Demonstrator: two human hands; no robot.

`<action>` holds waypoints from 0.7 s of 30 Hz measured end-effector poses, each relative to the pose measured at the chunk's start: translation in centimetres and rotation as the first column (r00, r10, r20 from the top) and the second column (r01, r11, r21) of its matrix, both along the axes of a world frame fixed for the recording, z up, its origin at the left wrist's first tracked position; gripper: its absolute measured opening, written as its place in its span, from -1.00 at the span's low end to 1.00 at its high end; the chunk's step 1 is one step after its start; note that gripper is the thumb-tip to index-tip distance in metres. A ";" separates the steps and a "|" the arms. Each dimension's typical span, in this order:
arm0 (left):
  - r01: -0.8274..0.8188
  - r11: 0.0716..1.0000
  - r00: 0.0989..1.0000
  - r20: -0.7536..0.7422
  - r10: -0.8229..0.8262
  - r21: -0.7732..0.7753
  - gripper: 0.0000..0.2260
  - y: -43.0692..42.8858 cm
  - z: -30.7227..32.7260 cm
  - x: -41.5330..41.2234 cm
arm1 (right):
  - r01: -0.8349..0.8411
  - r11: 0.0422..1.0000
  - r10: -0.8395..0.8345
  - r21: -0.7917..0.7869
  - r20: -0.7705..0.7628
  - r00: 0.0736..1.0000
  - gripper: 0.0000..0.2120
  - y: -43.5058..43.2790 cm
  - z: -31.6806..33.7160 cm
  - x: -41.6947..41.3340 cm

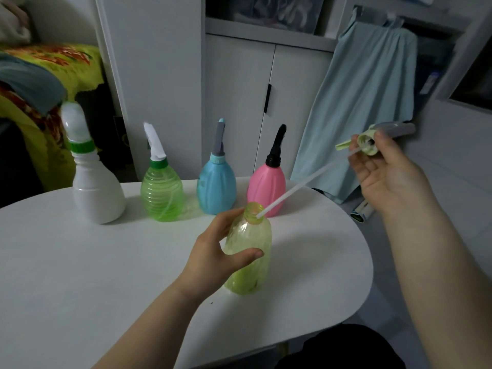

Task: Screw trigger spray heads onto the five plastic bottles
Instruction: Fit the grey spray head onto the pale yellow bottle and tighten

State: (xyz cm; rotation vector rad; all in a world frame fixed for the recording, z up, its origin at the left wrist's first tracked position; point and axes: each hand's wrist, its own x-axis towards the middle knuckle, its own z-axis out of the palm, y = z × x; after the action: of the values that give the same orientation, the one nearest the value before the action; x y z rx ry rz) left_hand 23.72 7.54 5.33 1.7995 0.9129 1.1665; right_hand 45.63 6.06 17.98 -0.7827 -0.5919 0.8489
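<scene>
along the far side of the rounded white table (pixel 80 262) stand four bottles with heads already on: an opaque white plastic bottle (pixel 97 193) with a green collar, a ribbed clear green bottle (pixel 163 195) with a white trigger, a blue ridged bottle (pixel 217 189) with a grey-blue head, then a pink bottle (pixel 266 186) with a black head. nearer, the left hand (pixel 215 251) is wrapped around a pale yellow-green translucent bottle (pixel 249 251), its neck open and tilted. the right hand (pixel 391 177), raised off to the side, pinches a pale green and grey trigger spray head (pixel 372 141); its long white dip tube (pixel 300 187) slants down, the tip just inside the open neck.
</scene>
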 end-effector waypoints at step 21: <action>0.021 0.998 0.999 0.040 -0.019 -0.051 -0.51 0.0 -0.1 0.0 | -0.176 0.980 0.189 -0.090 0.681 0.708 -0.83 1.5 -1.8 -5.6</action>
State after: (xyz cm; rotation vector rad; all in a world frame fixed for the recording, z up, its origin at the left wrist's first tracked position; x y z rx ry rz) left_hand 23.75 7.56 5.21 1.7348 0.8928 1.1515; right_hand 40.01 7.52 16.18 -1.0759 -1.3521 0.7255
